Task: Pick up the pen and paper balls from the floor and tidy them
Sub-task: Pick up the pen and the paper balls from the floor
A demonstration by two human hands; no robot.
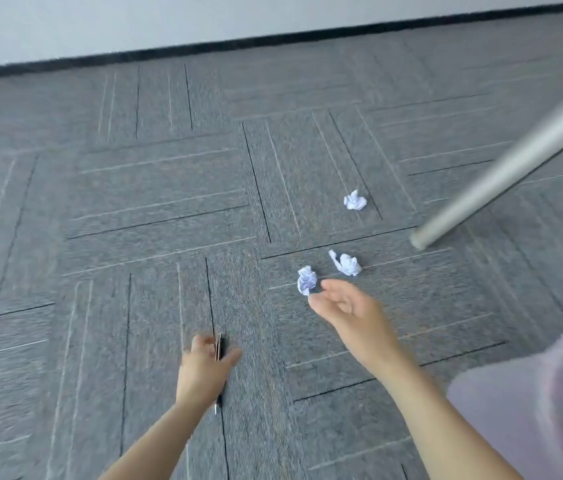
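Note:
A black pen [219,346] lies on the grey carpet, pointing away from me. My left hand [204,368] hovers over its middle, fingers on the left and thumb on the right, not closed on it; the pen's tip shows beside my wrist. Three white crumpled paper balls lie on the floor. The nearest paper ball [307,279] is just beyond the fingertips of my right hand [349,306], which is open and holds nothing. A second ball [346,264] sits just right of it, and a third ball [355,200] lies farther away.
A slanted metal furniture leg [501,178] meets the floor at the right, close to the paper balls. A white wall with a black skirting [273,39] runs along the back. Light purple clothing [543,403] fills the lower right corner.

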